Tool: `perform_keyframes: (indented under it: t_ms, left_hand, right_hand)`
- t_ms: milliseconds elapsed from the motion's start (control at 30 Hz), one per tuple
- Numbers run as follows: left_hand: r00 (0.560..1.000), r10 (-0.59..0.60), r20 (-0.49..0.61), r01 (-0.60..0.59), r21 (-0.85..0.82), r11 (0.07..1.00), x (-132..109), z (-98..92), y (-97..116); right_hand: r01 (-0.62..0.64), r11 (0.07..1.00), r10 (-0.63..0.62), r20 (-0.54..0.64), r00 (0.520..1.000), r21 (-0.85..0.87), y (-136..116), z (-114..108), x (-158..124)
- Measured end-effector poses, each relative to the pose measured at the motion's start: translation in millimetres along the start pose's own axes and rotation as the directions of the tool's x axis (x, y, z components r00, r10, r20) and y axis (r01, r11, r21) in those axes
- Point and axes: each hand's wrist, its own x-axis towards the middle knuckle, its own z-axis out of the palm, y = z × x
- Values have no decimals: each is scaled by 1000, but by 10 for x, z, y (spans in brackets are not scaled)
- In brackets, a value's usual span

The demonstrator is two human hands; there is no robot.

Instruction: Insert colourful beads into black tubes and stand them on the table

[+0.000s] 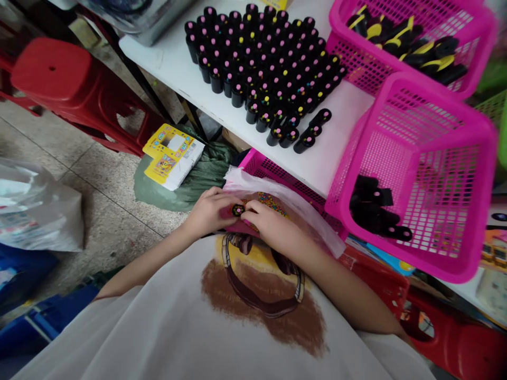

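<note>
My left hand [212,212] is closed around a small black cylinder [238,210] whose end shows a pink centre ringed with coloured dots. Against that same end, the bent fingers of my right hand [266,221] are pressed together; whether they pinch a bead is too small to see. Just beyond both hands lies a heap of tiny multicoloured beads [271,201] in a clear plastic bag [312,221], inside a pink basket [269,166] at my lap. Many similar black cylinders [253,63] stand upright in rows on the white table [166,63], with pink or yellow ends up.
A pink basket [431,264] at the right holds a few black pieces [374,208]. Behind it, another pink basket [336,26] contains black and yellow parts [412,42]. Red stools [51,68], a yellow carton [170,155] and a white plastic bag [39,206] are at the left.
</note>
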Motion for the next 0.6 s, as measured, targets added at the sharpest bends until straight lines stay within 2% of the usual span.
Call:
perform_keyframes:
  t_ms: [100,233,333,400,500,600]
  left_hand:
    - [999,16,-33,-18,-40,999,28,-76,36]
    - [979,-40,-199,23,-88,996,261,-286,88]
    - [935,-127,-330,92,-120,988,647,-409,66]
    - [916,-160,-368,118,-136,984,955,-422,28]
    - [921,-186,-344,141,-150,979,1353,-343,-13]
    - [930,-197,-310,146,-179,973,1592,-208,-16]
  right_hand:
    - [21,1000,-20,-72,997,22,122,-58,-143]
    - [-7,1000,10,-167,986,16,389,7,-295]
    - [-56,998,57,-104,993,13,519,144,-277]
    - [-89,996,89,-31,995,1,528,217,-220]
    - [-116,992,118,32,993,-42,455,240,-141]
    - [-139,985,145,57,988,-97,369,189,-107]
